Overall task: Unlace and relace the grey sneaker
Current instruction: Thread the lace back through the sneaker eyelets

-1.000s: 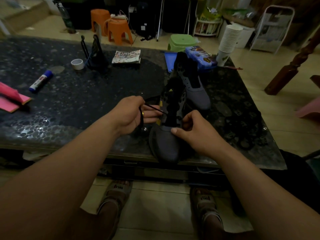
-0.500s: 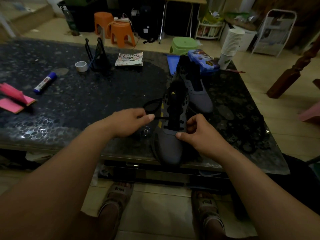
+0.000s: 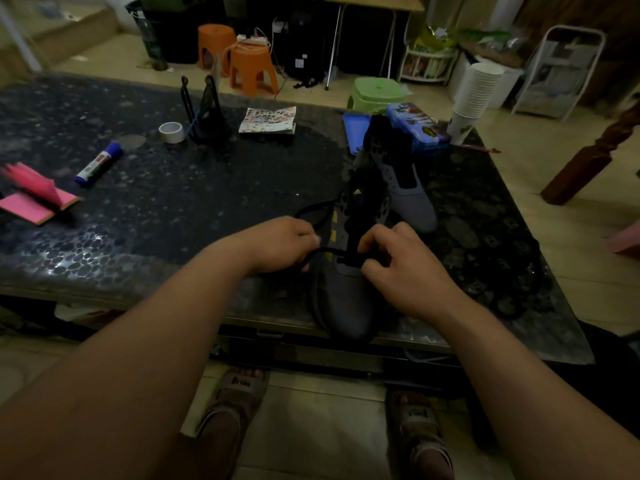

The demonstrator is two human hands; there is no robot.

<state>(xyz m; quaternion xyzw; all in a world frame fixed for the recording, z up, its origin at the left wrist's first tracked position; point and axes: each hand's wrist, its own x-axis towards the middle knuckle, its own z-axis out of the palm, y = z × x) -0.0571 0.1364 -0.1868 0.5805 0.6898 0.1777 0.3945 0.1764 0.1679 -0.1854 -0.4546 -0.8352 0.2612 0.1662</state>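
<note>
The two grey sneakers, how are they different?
The near sneaker has a black lace through its lowest holes; the far sneaker shows bare holes. The left hand and right hand hold the near sneaker's lace; nobody touches the far sneaker. The near sneaker sits at the table edge; the far sneaker lies further back. Both are grey, toes toward the person.

Open tabletop (image 3: 207, 202) stretches left of the grey sneaker (image 3: 346, 299); a second sneaker (image 3: 405, 199) crowds its right, a blue case (image 3: 417, 129) beyond.
</note>
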